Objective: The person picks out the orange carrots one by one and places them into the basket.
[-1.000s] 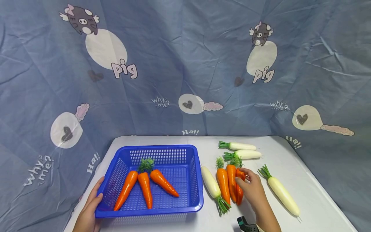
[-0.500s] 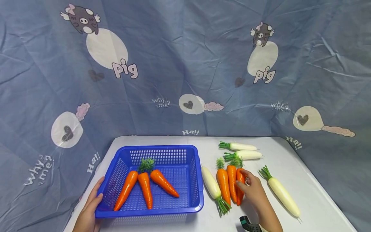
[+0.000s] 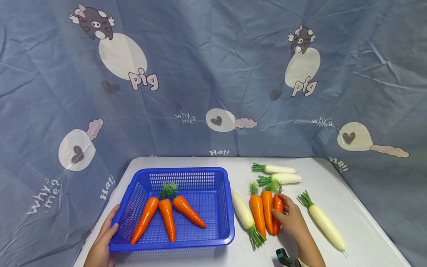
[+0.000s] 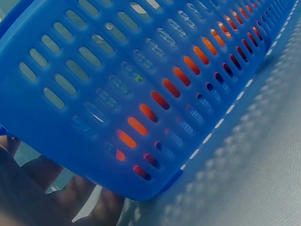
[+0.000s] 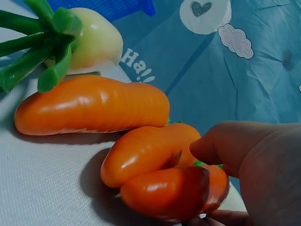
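Note:
My left hand touches the outside of a blue plastic basket at its near left corner; in the left wrist view its fingers spread along the side wall. Inside the basket lie three orange carrots with leafy green tops. On the right, my right hand pinches the upper part of the rightmost carrot of three, thumb on its left side, fingers on its right. The carrot lies on the table. Beside it are a middle carrot and a left carrot.
A white radish lies between basket and carrots, leaves toward me. Two more radishes lie behind the carrots. Another radish is right of my right hand. A blue patterned cloth hangs behind the white table.
The rightmost carrot has shifted slightly right at its upper end, away from the middle one, with my right hand moving along. The left hand and basket stay nearly still.

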A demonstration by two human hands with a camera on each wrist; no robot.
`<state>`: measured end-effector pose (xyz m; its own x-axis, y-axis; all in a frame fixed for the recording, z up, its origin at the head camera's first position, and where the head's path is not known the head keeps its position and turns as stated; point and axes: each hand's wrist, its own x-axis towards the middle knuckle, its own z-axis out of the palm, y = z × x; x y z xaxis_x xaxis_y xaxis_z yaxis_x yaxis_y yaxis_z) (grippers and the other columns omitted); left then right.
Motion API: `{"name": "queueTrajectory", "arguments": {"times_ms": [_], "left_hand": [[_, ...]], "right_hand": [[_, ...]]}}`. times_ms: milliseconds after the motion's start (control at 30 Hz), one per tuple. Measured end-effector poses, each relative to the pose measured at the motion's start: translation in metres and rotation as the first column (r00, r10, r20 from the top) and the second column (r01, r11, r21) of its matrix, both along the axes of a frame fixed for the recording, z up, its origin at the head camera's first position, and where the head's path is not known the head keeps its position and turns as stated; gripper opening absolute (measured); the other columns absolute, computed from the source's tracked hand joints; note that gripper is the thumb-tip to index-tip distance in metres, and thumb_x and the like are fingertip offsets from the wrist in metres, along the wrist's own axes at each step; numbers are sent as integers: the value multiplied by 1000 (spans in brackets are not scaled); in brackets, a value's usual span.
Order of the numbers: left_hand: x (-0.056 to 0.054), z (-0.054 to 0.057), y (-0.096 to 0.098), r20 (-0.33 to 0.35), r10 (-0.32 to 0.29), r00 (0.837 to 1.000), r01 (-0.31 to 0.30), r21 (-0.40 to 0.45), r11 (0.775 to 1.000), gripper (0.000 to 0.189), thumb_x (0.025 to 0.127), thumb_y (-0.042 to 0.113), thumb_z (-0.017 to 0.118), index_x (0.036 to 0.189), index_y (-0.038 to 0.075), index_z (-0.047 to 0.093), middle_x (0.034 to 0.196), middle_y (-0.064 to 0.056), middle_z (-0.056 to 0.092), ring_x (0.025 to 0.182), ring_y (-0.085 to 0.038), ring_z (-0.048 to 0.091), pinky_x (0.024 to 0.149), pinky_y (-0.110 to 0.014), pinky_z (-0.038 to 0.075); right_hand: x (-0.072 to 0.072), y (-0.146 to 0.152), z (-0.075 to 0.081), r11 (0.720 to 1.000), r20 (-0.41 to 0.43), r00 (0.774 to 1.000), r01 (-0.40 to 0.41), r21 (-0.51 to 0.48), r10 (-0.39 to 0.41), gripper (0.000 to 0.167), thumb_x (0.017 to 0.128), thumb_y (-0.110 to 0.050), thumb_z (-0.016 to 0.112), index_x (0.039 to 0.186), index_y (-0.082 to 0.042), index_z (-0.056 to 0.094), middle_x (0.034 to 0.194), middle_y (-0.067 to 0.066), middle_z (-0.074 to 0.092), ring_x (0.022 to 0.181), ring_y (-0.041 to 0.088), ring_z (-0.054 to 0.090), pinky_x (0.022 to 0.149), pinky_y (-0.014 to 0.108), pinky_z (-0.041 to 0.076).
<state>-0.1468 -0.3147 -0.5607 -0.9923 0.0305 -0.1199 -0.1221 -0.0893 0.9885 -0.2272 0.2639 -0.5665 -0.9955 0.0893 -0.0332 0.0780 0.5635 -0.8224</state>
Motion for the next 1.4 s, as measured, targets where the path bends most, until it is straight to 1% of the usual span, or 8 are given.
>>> {"name": "queueTrajectory", "arguments": {"times_ms": [167,333,533,767,933,1067,1233,1400], "left_hand": [[0,0,0,4,-1,1000,1,0,1000,60,115,38,26,168,40,0,173,-5,-4,120,12,40,91,-15,45],[0,-1,-1,-18,-3,1000,4,8,1000,59,115,36,25,169,38,0,173,-1,-2,120,14,42,92,-14,45],[-2,-3,-1,-33,-11,999,11,9,1000,60,115,35,26,169,37,0,172,0,-1,120,16,42,92,-13,45],[-2,-5,-3,-24,-23,999,23,7,1000,60,115,36,25,168,39,-1,174,0,-8,117,17,41,92,-12,43],[-3,-7,-4,-62,-34,998,35,1,999,60,115,35,25,169,36,-1,170,8,3,119,18,42,92,-13,44],[-3,-8,-4,-88,-41,995,42,6,999,60,115,33,25,169,35,0,168,10,7,121,18,42,93,-13,44],[-2,-6,-3,-97,-40,994,42,20,999,60,115,32,25,169,34,-1,167,9,9,122,18,44,93,-13,45],[-1,-7,-3,-109,-40,993,43,25,999,60,115,31,24,169,33,-1,164,12,12,122,17,45,94,-14,45]], "right_hand": [[-1,0,-3,999,-9,1000,21,29,-21,69,95,-14,74,155,-3,42,147,33,52,131,52,57,104,60,50],[-1,-2,-2,997,-13,999,46,58,-45,71,92,-13,76,153,0,41,144,33,54,125,47,62,102,57,51],[0,-1,0,990,18,993,112,91,-114,74,92,-16,73,155,-2,37,143,32,54,125,45,61,104,59,47],[-1,1,-3,987,43,987,154,50,-156,71,95,-16,67,158,-7,36,146,31,53,129,45,58,105,58,47],[0,2,-1,985,48,984,172,30,-174,65,97,-16,64,157,-8,42,146,29,54,129,45,59,99,53,53],[1,2,0,981,45,980,193,18,-194,62,98,-18,62,156,-9,44,147,29,54,132,46,58,101,54,52],[2,2,-2,972,47,973,230,-47,-228,58,98,-17,60,154,-10,47,147,30,54,134,49,55,103,54,52],[3,4,-2,961,56,966,257,-105,-252,54,98,-16,59,152,-12,51,147,28,53,135,48,54,92,38,57]]}}
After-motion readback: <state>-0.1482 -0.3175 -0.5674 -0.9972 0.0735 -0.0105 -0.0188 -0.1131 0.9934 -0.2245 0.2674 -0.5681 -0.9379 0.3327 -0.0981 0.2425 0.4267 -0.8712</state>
